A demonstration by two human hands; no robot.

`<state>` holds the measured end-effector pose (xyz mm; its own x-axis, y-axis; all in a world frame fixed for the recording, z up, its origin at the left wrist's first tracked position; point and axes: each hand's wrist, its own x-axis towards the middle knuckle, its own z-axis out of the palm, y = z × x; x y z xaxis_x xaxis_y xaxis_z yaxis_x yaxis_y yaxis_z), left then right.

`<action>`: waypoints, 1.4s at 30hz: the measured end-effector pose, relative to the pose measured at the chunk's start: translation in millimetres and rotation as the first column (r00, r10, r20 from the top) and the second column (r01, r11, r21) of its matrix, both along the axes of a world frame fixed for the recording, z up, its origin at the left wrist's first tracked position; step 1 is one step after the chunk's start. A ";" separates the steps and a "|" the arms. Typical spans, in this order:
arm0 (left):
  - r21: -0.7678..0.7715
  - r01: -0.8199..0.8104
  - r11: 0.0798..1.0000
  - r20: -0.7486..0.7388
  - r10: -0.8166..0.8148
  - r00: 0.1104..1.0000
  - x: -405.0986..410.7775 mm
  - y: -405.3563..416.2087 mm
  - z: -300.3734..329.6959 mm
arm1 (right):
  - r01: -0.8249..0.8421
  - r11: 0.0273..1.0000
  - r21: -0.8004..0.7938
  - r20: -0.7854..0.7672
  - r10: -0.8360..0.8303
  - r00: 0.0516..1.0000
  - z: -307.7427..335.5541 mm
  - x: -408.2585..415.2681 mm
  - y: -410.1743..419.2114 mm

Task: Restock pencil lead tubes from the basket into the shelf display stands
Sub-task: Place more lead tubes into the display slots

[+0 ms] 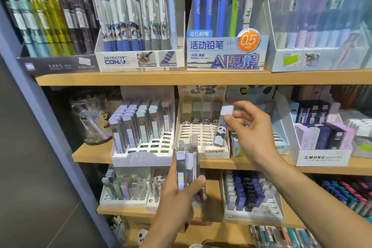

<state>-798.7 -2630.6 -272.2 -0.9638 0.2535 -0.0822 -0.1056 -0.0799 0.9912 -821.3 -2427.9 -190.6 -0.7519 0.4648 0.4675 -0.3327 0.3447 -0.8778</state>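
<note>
Your right hand [249,127] pinches a single panda-printed lead tube [222,127] between thumb and fingertips, near its white cap. The tube stands nearly upright, its lower end at the front right corner of the panda display stand [203,137] on the middle shelf [90,155]; you cannot tell whether it already sits in a slot. That stand's slotted tray is mostly bare, with a row of tubes along its back.

Your left hand [181,193] is curled round a bundle of lead tubes [188,165], thumb across the front, and holds them upright in front of the shelf edge, just below the gap between the panda stand and the pastel stand [141,137] to its left. The pastel stand is filled on its left and back, with open slots toward the front right.

To the right of your right hand stands a white MONO box [324,155] of dark and lilac cases. At the left end of the same shelf stands a clear jar [90,117]. The top shelf carries boxes of mechanical pencils, among them a Detective Conan box [138,60] and a box marked 0.5 [225,54]. The shelf below holds more lead tube stands [253,193].
</note>
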 end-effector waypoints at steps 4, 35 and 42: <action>0.100 0.074 0.992 0.046 -0.079 0.996 -3.3 0.3 4.4 | 0.026 1.000 0.005 0.050 -0.026 0.998 -4.6 -9.9 2.0; 0.105 0.004 0.994 0.011 -0.005 1.000 -7.6 13.1 25.3 | 0.123 0.929 0.350 0.052 -0.150 0.987 16.2 -43.0 10.6; 0.119 -0.016 0.993 0.039 0.012 0.999 -9.5 12.8 25.4 | 0.049 0.920 0.390 0.046 -0.072 0.996 15.2 -53.2 8.7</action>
